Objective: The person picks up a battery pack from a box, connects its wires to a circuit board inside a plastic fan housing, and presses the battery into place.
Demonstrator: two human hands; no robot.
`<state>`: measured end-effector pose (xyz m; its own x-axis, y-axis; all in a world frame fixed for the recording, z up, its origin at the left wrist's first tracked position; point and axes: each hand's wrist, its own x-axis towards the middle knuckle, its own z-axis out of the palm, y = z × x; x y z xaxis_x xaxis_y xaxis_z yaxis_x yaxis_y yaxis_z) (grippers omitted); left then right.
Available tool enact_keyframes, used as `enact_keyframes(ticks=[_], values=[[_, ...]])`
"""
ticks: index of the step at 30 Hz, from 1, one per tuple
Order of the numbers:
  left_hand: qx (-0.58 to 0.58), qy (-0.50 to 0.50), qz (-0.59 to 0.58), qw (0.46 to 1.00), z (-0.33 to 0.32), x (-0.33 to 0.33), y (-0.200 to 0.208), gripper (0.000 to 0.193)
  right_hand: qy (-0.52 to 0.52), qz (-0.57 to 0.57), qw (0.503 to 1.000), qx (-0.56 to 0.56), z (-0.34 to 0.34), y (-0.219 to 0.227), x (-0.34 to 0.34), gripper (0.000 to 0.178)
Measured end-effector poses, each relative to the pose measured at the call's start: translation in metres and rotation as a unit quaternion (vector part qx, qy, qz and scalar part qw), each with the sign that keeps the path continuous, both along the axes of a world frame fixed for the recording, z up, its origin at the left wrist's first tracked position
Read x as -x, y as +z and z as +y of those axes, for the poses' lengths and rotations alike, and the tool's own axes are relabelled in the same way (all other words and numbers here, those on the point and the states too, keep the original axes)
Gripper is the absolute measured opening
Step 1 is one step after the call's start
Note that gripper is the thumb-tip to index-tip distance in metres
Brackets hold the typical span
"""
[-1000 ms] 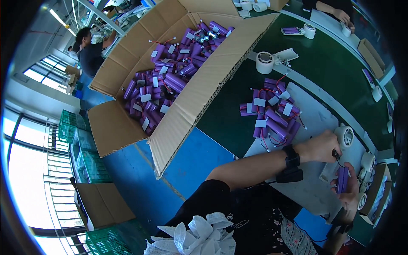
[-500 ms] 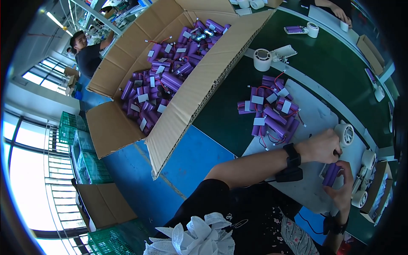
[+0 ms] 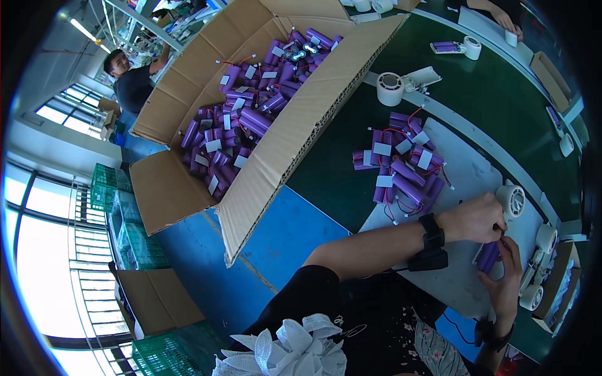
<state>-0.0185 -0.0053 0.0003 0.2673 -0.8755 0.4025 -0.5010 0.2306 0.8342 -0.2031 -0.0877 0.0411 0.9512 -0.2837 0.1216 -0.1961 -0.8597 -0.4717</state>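
Observation:
My right hand (image 3: 505,279) is closed around a purple battery pack (image 3: 486,257) at the near right of the table. Just above it, my left hand (image 3: 471,219) is closed in a pinch at the pack's far end. What its fingertips hold is hidden. Beside that hand lies the round white head of a handheld fan (image 3: 513,201); the part below the head is mostly covered by my hands. Left of my hands, a heap of purple battery packs (image 3: 407,172) with red and black wires and white labels rests on the grey work surface (image 3: 461,150).
A big cardboard box (image 3: 313,122) full of purple packs stands at left. Opened white fans (image 3: 390,89) lie at the back and more fans (image 3: 532,296) at right, beside a small carton (image 3: 555,291). Others ride a green belt (image 3: 508,81). Another person's hand (image 3: 505,19) works across it.
Both hands stay together at the pack, the right fingers now covering more of it. The fans on the green belt have shifted toward the right and nearer. The whole view has moved slightly.

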Motion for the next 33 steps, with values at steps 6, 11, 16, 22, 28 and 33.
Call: enact_keyframes(ticks=[6,11,16,22,28,33], values=[[-0.009,0.000,0.000,1.000,0.000,0.000,0.001,0.019,0.012,0.055,0.997,-0.044,-0.002,0.013,-0.005,0.074],[-0.004,0.007,-0.009,1.000,-0.001,0.000,-0.001,0.019,0.032,0.062,0.996,-0.057,-0.003,0.019,-0.005,0.073],[-0.002,0.001,-0.017,1.000,0.000,-0.002,0.000,0.019,0.030,0.049,0.997,-0.050,-0.005,0.011,-0.006,0.070],[0.014,0.006,0.006,1.000,-0.001,-0.001,-0.002,0.019,0.030,0.022,0.999,-0.040,-0.009,0.002,-0.007,0.068],[0.033,0.001,0.016,0.999,-0.003,-0.001,-0.004,0.019,0.015,-0.002,1.000,0.000,0.001,-0.001,-0.001,0.068],[0.027,0.004,0.018,0.999,-0.002,-0.001,-0.005,0.018,-0.028,0.033,0.999,-0.033,0.004,0.002,-0.001,0.066]])
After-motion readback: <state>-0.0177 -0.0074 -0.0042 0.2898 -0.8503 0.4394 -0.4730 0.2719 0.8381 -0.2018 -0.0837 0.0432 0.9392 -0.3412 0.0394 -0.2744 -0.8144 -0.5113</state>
